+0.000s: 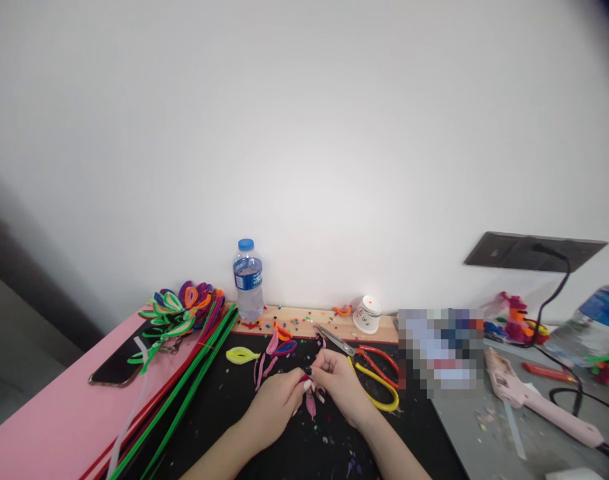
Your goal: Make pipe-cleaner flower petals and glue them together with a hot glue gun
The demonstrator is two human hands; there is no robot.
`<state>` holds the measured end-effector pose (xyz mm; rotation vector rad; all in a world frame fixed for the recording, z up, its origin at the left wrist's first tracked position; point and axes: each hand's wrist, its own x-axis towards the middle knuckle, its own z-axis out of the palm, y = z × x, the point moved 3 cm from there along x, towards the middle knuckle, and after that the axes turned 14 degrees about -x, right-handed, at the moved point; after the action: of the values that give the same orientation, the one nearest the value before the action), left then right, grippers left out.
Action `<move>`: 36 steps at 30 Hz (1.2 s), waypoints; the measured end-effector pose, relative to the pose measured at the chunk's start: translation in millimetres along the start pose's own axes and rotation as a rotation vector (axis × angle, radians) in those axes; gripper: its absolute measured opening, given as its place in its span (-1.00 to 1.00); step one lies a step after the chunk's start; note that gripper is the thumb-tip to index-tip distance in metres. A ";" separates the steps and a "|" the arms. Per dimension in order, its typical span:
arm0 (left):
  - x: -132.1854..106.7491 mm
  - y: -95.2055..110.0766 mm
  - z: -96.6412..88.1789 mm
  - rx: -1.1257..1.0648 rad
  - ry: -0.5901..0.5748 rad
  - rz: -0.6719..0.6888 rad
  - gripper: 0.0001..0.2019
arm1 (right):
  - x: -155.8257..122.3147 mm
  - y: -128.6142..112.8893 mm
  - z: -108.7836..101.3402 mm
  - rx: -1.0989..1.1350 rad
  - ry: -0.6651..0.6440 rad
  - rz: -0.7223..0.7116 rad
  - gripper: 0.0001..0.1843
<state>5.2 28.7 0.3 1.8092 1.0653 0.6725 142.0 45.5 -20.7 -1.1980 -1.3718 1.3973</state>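
My left hand (279, 395) and my right hand (340, 385) meet over the black mat (264, 447), fingers closed in a pinch. Between them is a small pink fuzzy pipe-cleaner piece (310, 405), its lower end poking out below the fingertips; the rest is covered by the fingers. Beyond my left hand lie a yellow pipe-cleaner loop (242, 356), a pink one (272, 343), a blue one (286, 348) and an orange one (283, 332). Scissors with red handles (379, 363) lie just past my right hand, and a yellow loop (384, 403) sits beside it.
Long green pipe cleaners (184, 393) and a looped colourful bundle (184, 303) lie left, near a phone (117, 363). A water bottle (248, 283) and an upturned paper cup (368, 315) stand by the wall. Right are a pink glue gun (539, 403) and its black cord (578, 347).
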 end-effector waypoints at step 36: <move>-3.1 -2.6 -1.0 0.280 0.033 0.142 -0.75 | -6.2 -3.7 11.5 -0.358 -0.001 -0.086 -0.66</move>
<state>1.9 27.0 -1.6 2.1367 1.1040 0.6648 131.8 37.2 -17.1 -1.3449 -1.7034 1.1216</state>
